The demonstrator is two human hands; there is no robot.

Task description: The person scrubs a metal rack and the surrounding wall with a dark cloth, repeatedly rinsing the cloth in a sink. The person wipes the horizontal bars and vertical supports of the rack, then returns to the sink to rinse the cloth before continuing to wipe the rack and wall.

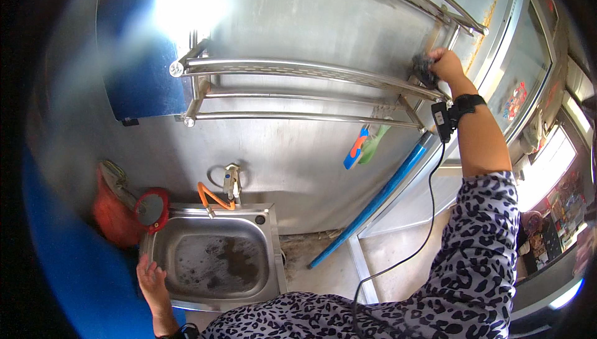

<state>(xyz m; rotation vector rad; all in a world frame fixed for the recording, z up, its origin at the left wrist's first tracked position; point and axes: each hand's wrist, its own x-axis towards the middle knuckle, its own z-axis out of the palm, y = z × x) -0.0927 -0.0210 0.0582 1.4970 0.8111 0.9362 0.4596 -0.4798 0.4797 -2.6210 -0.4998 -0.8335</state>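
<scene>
My right hand (444,64) is raised to the right end of a wall-mounted stainless steel rack (298,70), its fingers closed on a dark, crumpled cloth or scouring pad (424,71). The dark piece lies against the metal wall beside the rack's end. Low on the left, my left hand (151,277) is beside the left rim of a stainless steel sink (275,264), with fingers apart and nothing in it. Murky, sudsy water (219,262) stands in the basin. A tap (231,180) with an orange hose (205,194) is fixed above the sink.
A blue-and-orange brush (356,148) and a green tool (374,142) hang under the rack. A blue pole (373,203) leans diagonally by the door frame. A red-framed mirror (151,209) and a red bag (109,213) are left of the sink. A black cable (431,217) runs from my right wrist.
</scene>
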